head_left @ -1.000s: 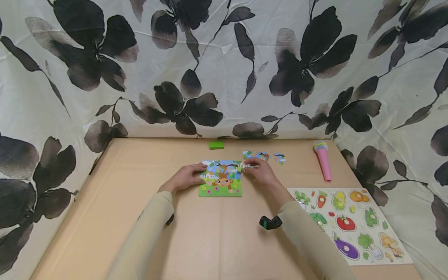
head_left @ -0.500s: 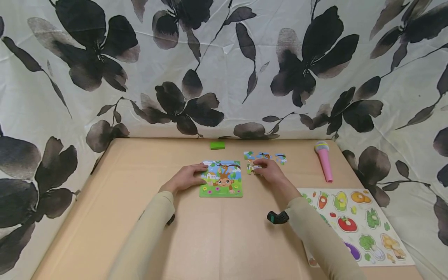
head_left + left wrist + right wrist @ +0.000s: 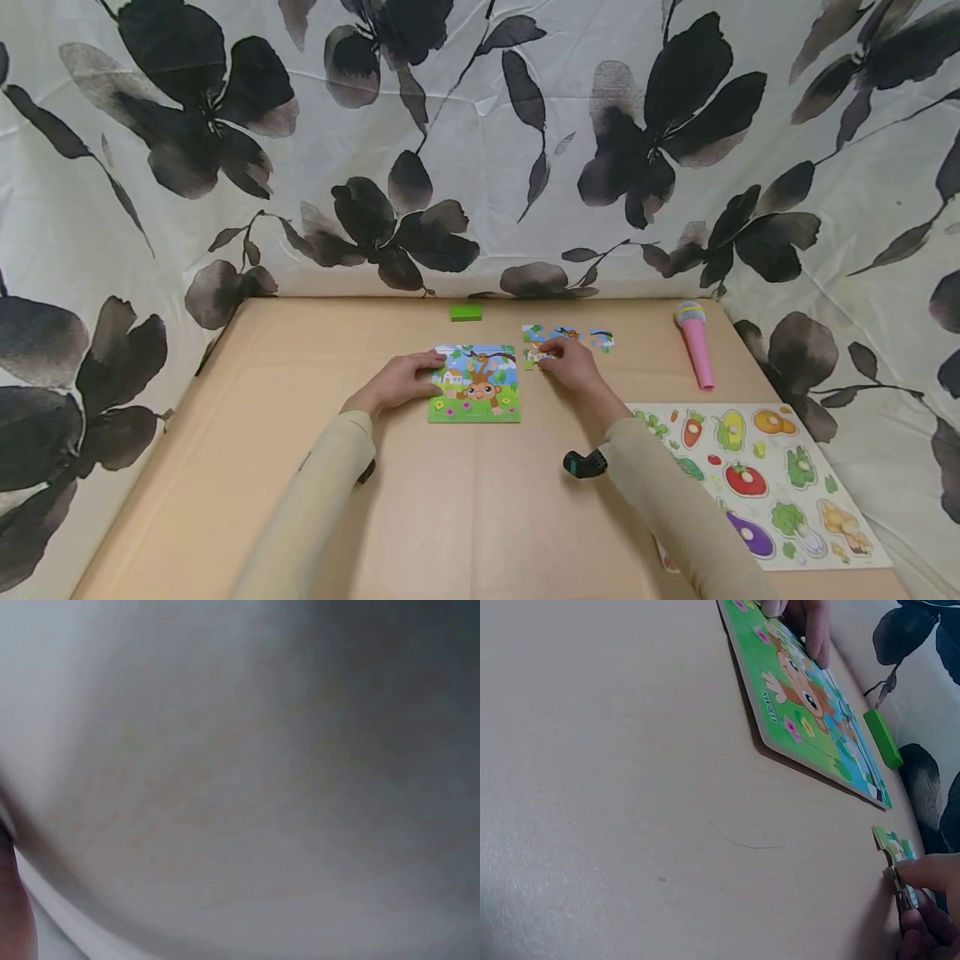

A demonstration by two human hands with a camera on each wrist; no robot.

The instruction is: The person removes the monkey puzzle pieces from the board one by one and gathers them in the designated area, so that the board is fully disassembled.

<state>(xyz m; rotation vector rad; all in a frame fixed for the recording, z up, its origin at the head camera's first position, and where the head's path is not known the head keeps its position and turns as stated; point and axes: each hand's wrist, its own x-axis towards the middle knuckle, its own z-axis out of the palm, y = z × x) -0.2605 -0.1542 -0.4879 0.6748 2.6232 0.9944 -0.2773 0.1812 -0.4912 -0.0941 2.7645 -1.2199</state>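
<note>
A square jigsaw puzzle with a cartoon monkey hanging from a branch lies flat on the table. My left hand holds it at the upper left, fingers and thumb over its left edge; the right wrist view shows those fingers on the picture. To the puzzle's right, my right hand pinches a small green-and-white puzzle piece between thumb and fingers, close to the loose pieces. Part of that piece is hidden by the fingers. The left wrist view holds only a pale blur and a sliver of skin.
Loose puzzle pieces lie behind the right hand. A green block sits at the table's back edge. Farther right is a pink toy microphone, and a vegetable picture board lies partly under the right sleeve. Floral cloth hangs behind.
The right hand has moved from the puzzle's right edge, rightward to the loose pieces, with the piece in its fingers, then slightly back left. The left hand stays put on the puzzle.
</note>
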